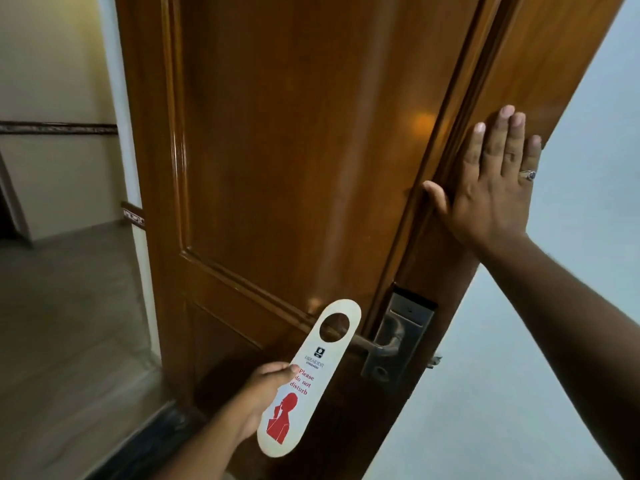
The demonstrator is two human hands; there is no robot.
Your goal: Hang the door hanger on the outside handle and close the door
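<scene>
A white door hanger (pixel 304 379) with red "Please do not disturb" print and a round hole at its top is held in my left hand (pixel 265 389), which grips its left side at mid-length. The hole sits just left of the metal lever handle (pixel 379 344), whose tip shows through it. The handle belongs to a lock plate (pixel 403 332) on the brown wooden door (pixel 294 150), which stands open. My right hand (pixel 491 181) lies flat, fingers spread, on the door's edge above the lock, thumb wrapped round the outer face.
A corridor with a tiled floor (pixel 69 323) and pale wall (pixel 52 81) shows through the opening on the left. A dark threshold strip (pixel 145 441) runs along the floor. A light wall (pixel 571 341) fills the right side behind the door's edge.
</scene>
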